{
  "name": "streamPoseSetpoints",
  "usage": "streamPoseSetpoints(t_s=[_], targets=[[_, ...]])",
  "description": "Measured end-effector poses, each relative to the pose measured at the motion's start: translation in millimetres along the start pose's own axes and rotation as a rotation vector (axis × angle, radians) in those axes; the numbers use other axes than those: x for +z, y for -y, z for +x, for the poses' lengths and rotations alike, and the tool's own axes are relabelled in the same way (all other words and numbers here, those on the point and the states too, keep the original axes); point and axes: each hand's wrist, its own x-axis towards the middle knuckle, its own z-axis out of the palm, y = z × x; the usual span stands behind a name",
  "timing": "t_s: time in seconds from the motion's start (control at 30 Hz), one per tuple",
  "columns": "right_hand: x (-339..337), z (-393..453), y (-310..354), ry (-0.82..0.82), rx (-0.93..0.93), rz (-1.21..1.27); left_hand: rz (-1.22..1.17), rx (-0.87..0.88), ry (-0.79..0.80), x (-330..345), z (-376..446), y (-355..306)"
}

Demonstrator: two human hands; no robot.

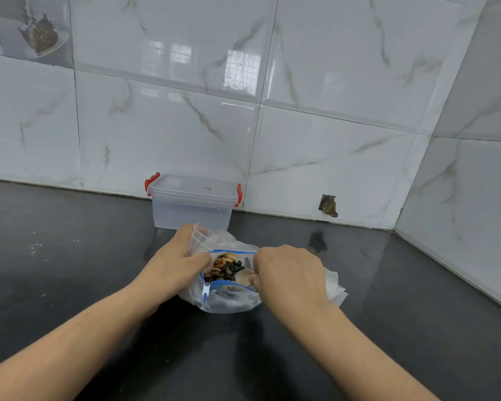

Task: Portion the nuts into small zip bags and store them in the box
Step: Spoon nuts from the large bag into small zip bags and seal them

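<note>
A large clear zip bag (232, 301) with a blue zipper rim lies open on the black counter, holding mixed brown and black nuts (224, 267). My left hand (177, 261) grips the bag's left rim together with a small clear zip bag (198, 237). My right hand (287, 273) pinches the handle of a pale spoon (243, 277) whose bowl sits inside the big bag. Behind them stands the clear plastic box (193, 211) with red latches, its lid on.
The black counter (70, 256) runs to a white marble-tiled wall at the back and right. More clear plastic or paper (334, 287) lies under my right hand. A small hole (328, 206) shows in the wall base.
</note>
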Motion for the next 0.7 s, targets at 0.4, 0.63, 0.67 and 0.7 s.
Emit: streamPoseSetpoints(t_s=[0.4, 0.63, 0.67, 0.7], targets=[[20, 8, -1, 0.107, 0.114, 0.450, -0.012, 0.091, -0.042, 5, 3, 1], [6, 12, -21, 0.146, 0.210, 0.662, 0.219, 0.133, -0.112, -1, 9, 6], [3, 12, -23, 0.148, 0.209, 0.673, 0.223, 0.157, -0.106, -2, 9, 6], [1, 11, -25, 0.147, 0.210, 0.681, 0.227, 0.182, -0.102, -2, 9, 7]])
